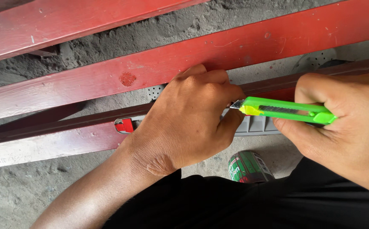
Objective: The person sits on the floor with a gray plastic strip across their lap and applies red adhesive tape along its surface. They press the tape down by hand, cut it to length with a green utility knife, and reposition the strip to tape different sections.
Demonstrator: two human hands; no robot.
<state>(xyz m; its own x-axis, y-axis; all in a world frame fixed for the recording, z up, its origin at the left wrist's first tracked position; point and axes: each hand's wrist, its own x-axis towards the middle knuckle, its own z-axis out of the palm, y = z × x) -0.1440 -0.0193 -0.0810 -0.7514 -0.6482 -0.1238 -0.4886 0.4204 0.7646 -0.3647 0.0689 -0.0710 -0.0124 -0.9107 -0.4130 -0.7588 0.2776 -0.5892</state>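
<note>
Left hand (188,118) is pressing curled on a grey plastic part (256,125) while right hand (341,127) is gripping green utility knife (284,110), blade tip at it; cut progress hidden.

Three long red-painted wooden rails cross the frame on a slant: one (65,25) in the upper left, a broad one (252,46) through the middle, and a lower one (44,146) at the left edge. Between the upper two runs an open strip of rough grey concrete floor (159,34), wide enough for a hand. A dark narrow bar (65,123) closes the gap under the broad rail. At centre the left hand (188,123) and, at right, the right hand (345,127) with a bright green plastic utility knife (286,110) crowd that gap, above a grey ribbed plastic piece (256,125). Bare floor lies open at the lower left; a green cylindrical can (248,166) blocks the lower middle.
</note>
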